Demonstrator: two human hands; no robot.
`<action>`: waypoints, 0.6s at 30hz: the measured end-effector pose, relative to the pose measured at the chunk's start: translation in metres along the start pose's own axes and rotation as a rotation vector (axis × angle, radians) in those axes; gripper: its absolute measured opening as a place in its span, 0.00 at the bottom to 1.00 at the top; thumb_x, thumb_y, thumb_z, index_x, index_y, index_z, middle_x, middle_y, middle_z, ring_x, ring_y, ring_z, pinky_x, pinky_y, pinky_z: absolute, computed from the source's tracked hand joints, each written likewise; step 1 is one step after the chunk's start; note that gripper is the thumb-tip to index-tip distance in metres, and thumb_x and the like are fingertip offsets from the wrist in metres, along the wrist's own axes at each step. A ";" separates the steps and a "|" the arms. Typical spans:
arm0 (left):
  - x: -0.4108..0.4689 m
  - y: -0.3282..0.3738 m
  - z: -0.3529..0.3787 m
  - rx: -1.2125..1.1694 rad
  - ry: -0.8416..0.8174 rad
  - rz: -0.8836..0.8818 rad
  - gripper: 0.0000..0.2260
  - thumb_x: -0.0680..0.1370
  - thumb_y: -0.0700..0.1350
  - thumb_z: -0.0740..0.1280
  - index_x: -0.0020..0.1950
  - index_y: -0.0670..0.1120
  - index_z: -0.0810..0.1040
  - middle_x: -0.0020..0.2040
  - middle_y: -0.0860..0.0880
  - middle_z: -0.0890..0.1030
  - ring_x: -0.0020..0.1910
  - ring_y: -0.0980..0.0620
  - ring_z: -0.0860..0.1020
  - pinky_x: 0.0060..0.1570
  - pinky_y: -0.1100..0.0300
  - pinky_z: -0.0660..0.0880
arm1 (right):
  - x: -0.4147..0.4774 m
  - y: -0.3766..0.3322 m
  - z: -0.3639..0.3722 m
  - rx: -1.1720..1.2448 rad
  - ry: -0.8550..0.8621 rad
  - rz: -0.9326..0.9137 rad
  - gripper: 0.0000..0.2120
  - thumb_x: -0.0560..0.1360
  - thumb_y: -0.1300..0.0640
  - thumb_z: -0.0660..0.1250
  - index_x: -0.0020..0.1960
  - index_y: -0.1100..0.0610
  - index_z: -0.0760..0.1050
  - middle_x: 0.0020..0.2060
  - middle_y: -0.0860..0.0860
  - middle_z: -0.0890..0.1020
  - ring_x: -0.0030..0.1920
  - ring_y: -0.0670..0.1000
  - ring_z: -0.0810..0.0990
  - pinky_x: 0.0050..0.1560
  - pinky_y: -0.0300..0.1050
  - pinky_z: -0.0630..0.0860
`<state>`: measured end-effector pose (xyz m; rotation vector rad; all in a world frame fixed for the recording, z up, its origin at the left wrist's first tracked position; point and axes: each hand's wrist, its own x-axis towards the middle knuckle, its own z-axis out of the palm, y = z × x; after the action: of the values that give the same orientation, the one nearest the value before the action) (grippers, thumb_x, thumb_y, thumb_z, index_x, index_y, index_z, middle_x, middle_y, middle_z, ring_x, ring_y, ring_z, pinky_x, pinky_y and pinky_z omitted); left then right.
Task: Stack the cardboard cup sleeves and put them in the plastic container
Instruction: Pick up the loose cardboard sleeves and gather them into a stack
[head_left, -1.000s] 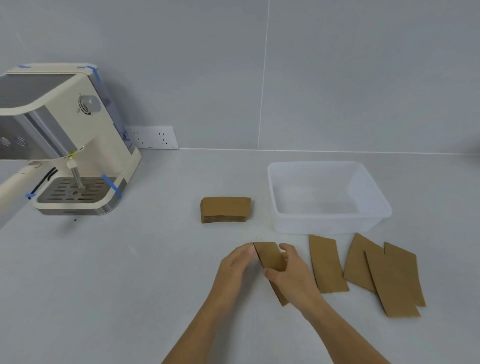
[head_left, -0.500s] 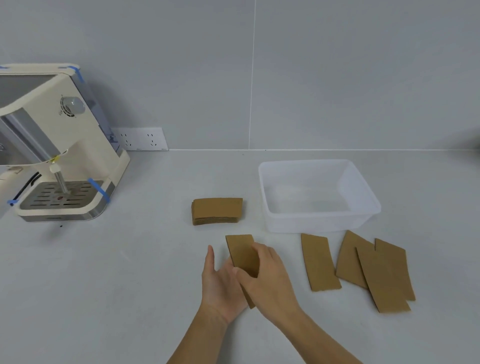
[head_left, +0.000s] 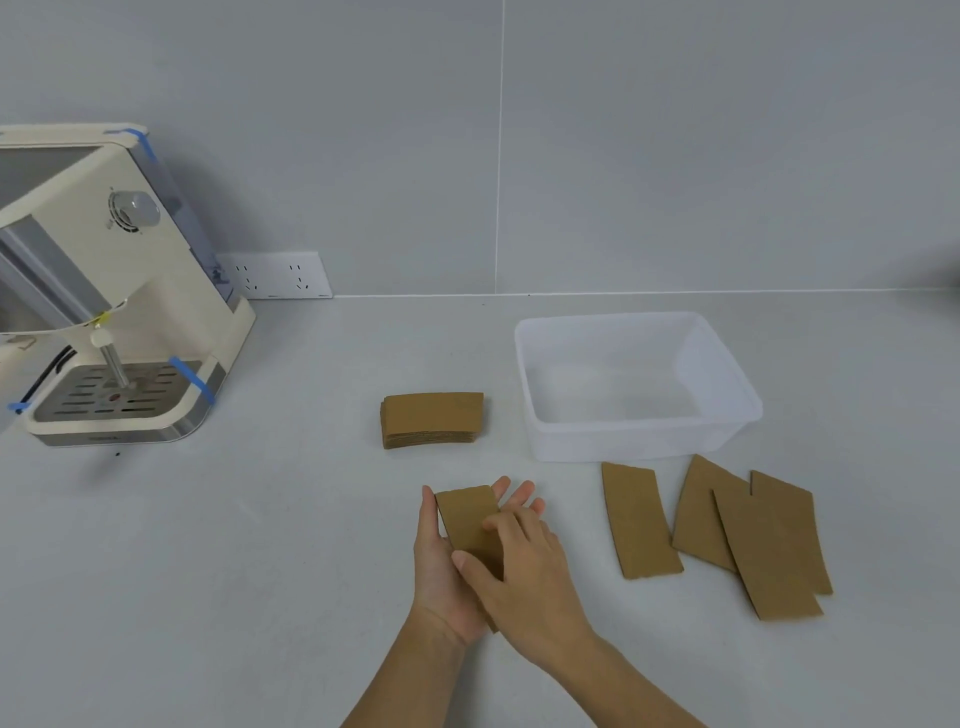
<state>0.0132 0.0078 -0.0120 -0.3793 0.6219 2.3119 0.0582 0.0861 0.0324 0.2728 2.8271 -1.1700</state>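
A flat brown cardboard sleeve (head_left: 467, 519) lies in the palm of my left hand (head_left: 441, 577), which cups it from beneath. My right hand (head_left: 524, 577) rests on top, fingers pressing the sleeve's near part. Beyond my hands sits a neat stack of sleeves (head_left: 434, 420) on the counter. A clear plastic container (head_left: 727, 374) stands to the right of the stack, with nothing inside. In front of it lie a single sleeve (head_left: 640, 519) and several overlapping loose sleeves (head_left: 758, 540).
A cream espresso machine (head_left: 119, 291) with blue tape strips stands at the far left. A white wall socket (head_left: 275, 275) sits at the back where the grey counter meets the wall.
My left hand has turned palm up under the sleeve. The sleeve now lies flat in it, with my right hand laid on top.
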 end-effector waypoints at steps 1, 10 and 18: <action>0.000 0.000 0.000 0.003 0.003 -0.006 0.37 0.70 0.71 0.53 0.65 0.45 0.75 0.66 0.44 0.76 0.64 0.44 0.75 0.64 0.47 0.68 | 0.001 0.001 -0.002 0.006 -0.015 0.000 0.19 0.73 0.45 0.62 0.60 0.53 0.68 0.65 0.48 0.70 0.65 0.48 0.65 0.70 0.48 0.60; 0.007 -0.002 0.003 -0.060 0.029 -0.081 0.36 0.67 0.71 0.60 0.63 0.46 0.77 0.61 0.42 0.80 0.57 0.41 0.80 0.51 0.45 0.78 | 0.024 0.021 -0.064 0.203 -0.187 0.122 0.12 0.74 0.50 0.62 0.54 0.56 0.73 0.50 0.45 0.77 0.45 0.43 0.77 0.47 0.41 0.74; 0.012 -0.007 0.003 -0.098 0.009 -0.062 0.35 0.69 0.70 0.60 0.62 0.43 0.78 0.64 0.41 0.78 0.62 0.41 0.76 0.56 0.41 0.74 | 0.031 0.071 -0.070 -0.404 0.259 0.165 0.24 0.76 0.45 0.57 0.67 0.57 0.62 0.62 0.53 0.74 0.61 0.54 0.71 0.60 0.48 0.65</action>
<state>0.0090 0.0200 -0.0170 -0.4493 0.4958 2.2874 0.0416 0.1887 0.0285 0.6516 3.0973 -0.5484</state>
